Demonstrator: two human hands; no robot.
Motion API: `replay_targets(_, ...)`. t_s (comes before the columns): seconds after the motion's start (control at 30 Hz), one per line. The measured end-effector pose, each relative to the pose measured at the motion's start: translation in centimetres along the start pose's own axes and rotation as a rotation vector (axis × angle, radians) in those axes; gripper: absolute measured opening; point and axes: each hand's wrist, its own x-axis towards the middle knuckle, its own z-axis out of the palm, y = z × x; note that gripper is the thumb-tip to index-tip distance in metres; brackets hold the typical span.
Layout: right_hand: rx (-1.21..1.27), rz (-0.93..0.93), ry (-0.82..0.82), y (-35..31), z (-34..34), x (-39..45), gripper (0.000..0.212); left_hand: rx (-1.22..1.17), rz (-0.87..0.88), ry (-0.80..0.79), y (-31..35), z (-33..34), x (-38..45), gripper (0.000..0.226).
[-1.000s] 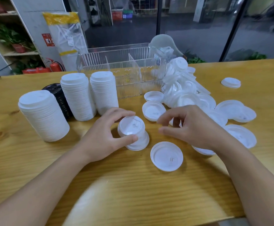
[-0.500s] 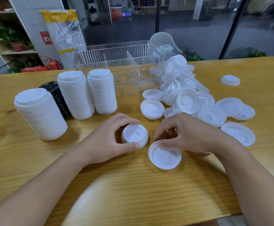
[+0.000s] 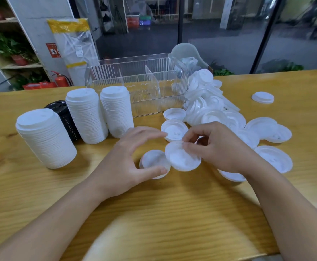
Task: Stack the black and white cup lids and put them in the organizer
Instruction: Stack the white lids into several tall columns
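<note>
- On the tabletop (image 3: 172,213), left hand (image 3: 123,166) grips a short lid stack (image 3: 154,162), fingers curled round it.
- Right hand (image 3: 216,147) pinches a tilted white lid (image 3: 180,159) just beside that stack.

The number "02" is read in white on a small blue sign (image 3: 142,23) set behind the glass at the back, beside a red box (image 3: 132,22) whose marking is too blurred to be made out. A red notice (image 3: 53,50) with a pictogram is seen fixed to the grey pillar at the left, but its lettering cannot be read. A small white label (image 3: 78,50) is noted on the clear plastic-wrapped bundle with yellow bands leaning against that pillar, its print too small to be deciphered.
</note>
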Motion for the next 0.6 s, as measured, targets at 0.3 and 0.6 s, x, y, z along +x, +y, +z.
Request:
replay_targets(0.3, 0.157, 0.042, -0.048, -0.6, 1.0, -0.1, 0.014, -0.132, 0.085, 0.128, 0.1, 0.7, 0.2, 0.026)
replay_targets(0.6, 0.327, -0.047, 0.024, -1.4, 0.9, -0.2, 0.036, -0.233, 0.017, 0.203, 0.0, 0.7, 0.2, 0.016)
